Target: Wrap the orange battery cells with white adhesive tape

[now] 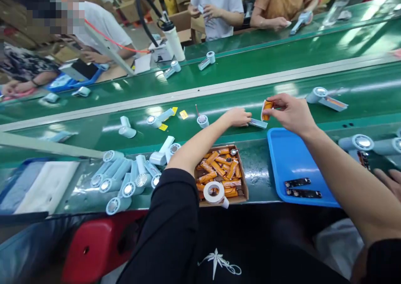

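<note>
My left hand (239, 117) is closed around one end of a light-blue handheld fan (258, 124) low over the green belt, its handle pointing right. Most of the fan's head is hidden by the hand. My right hand (291, 112) pinches an orange-wrapped battery (267, 110) with a white edge between thumb and fingers, just right of the fan handle. Below my left forearm stands a cardboard box (246, 192) full of orange batteries (216, 167), with a roll of white tape (214, 192) on its front edge.
A blue tray (278, 163) holds two black circuit boards (303, 193). Several light-blue fans (125, 177) lie grouped at left, and others (327, 98) rest on the belt (219, 85). A co-worker's hand (388, 181) shows at the right edge. People sit across the line.
</note>
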`<act>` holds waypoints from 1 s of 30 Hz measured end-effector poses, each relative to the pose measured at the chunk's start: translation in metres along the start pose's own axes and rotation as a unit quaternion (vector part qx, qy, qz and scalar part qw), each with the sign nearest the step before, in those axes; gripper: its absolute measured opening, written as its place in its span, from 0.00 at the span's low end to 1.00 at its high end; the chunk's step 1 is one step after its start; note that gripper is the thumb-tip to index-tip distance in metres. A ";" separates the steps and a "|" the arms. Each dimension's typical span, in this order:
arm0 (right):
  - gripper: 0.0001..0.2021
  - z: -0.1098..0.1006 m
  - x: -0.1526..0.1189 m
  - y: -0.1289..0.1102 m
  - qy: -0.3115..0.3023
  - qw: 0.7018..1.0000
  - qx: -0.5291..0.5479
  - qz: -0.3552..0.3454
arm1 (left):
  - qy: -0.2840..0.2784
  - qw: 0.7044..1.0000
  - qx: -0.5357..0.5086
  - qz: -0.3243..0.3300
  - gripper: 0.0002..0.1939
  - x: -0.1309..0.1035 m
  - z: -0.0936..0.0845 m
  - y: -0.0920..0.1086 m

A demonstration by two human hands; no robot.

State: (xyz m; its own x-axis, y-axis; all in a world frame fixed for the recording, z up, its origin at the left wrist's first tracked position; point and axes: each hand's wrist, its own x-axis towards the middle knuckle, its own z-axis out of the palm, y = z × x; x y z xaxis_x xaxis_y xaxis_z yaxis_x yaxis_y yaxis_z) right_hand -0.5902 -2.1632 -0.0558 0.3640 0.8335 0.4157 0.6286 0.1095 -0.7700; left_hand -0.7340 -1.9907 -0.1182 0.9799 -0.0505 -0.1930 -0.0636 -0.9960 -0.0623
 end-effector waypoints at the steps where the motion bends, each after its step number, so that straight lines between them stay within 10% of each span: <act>1: 0.18 0.003 -0.002 0.006 -0.016 1.000 -0.012 -0.004 | -0.012 1.000 0.005 -0.014 0.15 0.005 -0.002 0.001; 12: 0.13 0.011 -0.003 0.043 -0.048 0.997 -0.011 0.056 | -0.046 0.992 -0.019 -0.118 0.19 0.034 -0.005 0.013; 19: 0.13 0.018 -0.002 0.080 -0.091 0.992 -0.003 0.093 | -0.060 0.966 -0.204 -0.148 0.13 0.048 -0.013 -0.018; 30: 0.15 0.028 -0.010 0.057 -0.208 0.922 -0.325 0.040 | 0.026 0.944 -0.232 -0.234 0.13 0.062 -0.016 0.000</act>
State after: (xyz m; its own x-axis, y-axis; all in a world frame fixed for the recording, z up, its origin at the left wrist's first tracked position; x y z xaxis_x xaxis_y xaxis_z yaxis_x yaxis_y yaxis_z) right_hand -0.5770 -2.1500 -0.1173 0.2171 0.9752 0.0436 0.9394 -0.1966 -0.2809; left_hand -0.6706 -1.9948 -0.1144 0.8891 0.4112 -0.2011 0.4560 -0.8345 0.3094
